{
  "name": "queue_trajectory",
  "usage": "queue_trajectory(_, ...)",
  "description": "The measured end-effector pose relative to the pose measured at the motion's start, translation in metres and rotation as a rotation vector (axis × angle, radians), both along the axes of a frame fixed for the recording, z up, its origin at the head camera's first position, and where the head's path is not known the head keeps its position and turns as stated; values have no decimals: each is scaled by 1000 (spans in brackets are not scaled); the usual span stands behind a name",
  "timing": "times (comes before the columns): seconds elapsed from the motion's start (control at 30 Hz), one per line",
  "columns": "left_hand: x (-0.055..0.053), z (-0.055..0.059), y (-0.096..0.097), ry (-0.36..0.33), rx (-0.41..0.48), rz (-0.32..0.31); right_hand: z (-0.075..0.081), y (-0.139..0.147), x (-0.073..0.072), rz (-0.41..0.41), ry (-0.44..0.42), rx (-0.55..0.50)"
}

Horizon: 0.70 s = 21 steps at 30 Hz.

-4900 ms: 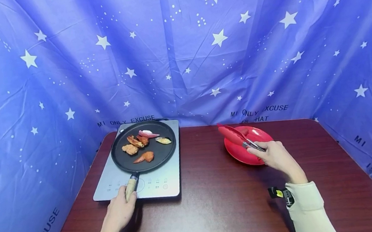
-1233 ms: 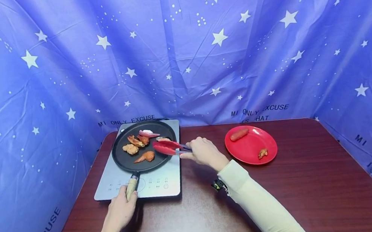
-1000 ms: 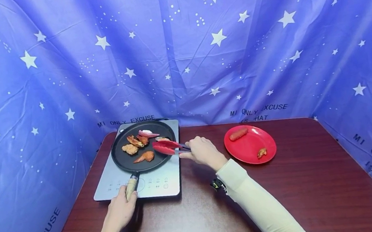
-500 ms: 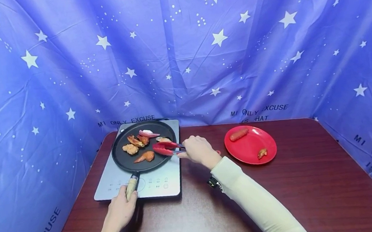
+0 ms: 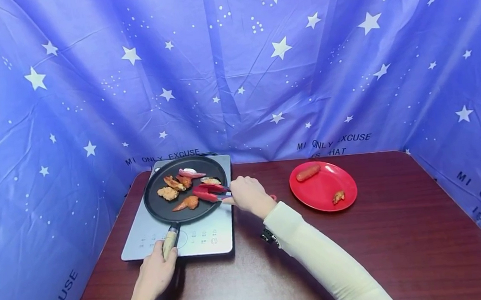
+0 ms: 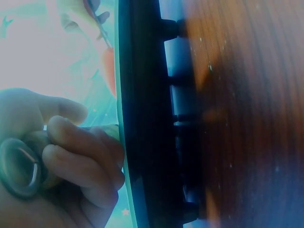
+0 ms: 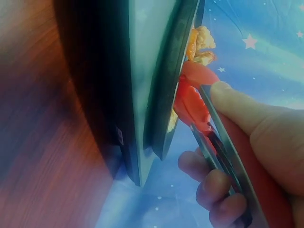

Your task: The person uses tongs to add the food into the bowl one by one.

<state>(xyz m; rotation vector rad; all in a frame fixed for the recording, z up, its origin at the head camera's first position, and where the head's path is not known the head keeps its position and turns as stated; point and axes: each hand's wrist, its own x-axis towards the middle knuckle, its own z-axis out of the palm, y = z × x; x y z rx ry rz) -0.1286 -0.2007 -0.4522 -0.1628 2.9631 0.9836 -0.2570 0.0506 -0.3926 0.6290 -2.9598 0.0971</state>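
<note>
- Black pan [image 5: 163, 212], left of centre: position unchanged.
- Red plate [image 5: 315, 193], right of centre: contents unchanged.
- My left hand [image 5: 158, 271], lower left: clamped on the wooden handle [image 5: 169, 243].
- My right hand [image 5: 247, 195], centre: clamped on the red tongs [image 5: 213, 188], shifted left.
- Orange wing [image 5: 192, 202], lower pan: tongs now nearer; pick judged not yet made.

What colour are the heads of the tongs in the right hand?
Red; the tongs' heads show best in the right wrist view.
</note>
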Motion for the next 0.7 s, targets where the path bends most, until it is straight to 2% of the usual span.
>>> queue_trajectory(0.4, 0, 1, -1, 8, -7, -5, -3, -9, -2, 0, 2, -14)
queue_trajectory(0.7, 1, 3, 1, -17, 9, 1, -5, -14, -4, -22, -30, -4)
